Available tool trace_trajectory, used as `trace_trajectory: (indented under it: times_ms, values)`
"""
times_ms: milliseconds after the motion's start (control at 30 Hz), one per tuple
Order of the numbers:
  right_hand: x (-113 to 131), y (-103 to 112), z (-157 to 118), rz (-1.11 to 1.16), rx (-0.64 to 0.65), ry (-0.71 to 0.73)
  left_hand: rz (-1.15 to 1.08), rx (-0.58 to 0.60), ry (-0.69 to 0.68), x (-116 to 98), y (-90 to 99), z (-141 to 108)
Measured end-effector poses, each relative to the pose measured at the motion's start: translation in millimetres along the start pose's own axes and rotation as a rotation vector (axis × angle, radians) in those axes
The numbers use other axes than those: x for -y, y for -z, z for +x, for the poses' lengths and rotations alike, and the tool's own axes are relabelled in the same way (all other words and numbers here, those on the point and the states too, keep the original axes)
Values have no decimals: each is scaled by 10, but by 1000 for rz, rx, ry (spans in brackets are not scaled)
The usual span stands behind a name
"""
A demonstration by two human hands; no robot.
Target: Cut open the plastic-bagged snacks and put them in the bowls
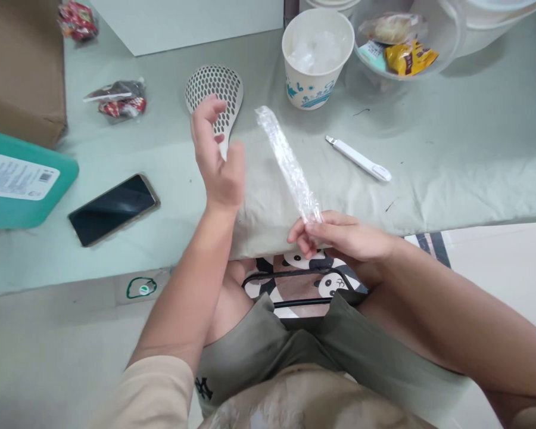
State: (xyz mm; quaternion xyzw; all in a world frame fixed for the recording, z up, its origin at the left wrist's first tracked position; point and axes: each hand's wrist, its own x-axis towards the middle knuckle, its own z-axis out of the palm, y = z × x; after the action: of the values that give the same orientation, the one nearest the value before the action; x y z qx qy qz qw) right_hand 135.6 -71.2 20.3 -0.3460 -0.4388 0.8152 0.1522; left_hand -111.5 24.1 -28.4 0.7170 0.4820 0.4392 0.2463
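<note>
My right hand pinches the lower end of a long, narrow strip of crinkled clear plastic wrap near the table's front edge. The strip slants up and to the left from my fingers. Raised in front of me, my left hand is empty, its fingers bent but apart, slightly blurred. Behind it lies a pale rounded piece with honeycomb holes, like a skimmer head, narrowing to a handle mostly hidden by the hand. To the right of the strip lies a white utility knife.
A paper cup holding crumpled clear plastic and a clear bowl of wrapped snacks stand at the back. At left are a phone, a green container, a cardboard box and small snack packets.
</note>
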Motion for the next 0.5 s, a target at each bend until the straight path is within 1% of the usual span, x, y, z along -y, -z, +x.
trace_trajectory:
  times_ms: [33,67,100,133,167,233,300,400,500]
  values:
    - [-10,12,1,58,-9,24,54,-99,-126,-91,-31,-30]
    - [-16,25,3,107,-10,43,111,-77,-275,-174,-73,-60]
    - [-18,38,4,146,-6,59,153,-29,-377,-240,-126,-88]
    - [-18,51,5,176,0,75,181,19,-445,-282,-185,-112]
    - [-16,62,6,198,1,95,205,93,-464,-297,-247,-130]
    - [-11,77,6,218,-1,138,229,220,-406,-262,-355,-145]
    - [-10,81,6,220,-6,162,229,272,-334,-181,-416,-128]
    - [-17,79,8,211,-41,167,220,237,-308,-79,-404,-72]
    - [-27,79,9,212,-131,183,218,179,-325,-61,-321,-23]
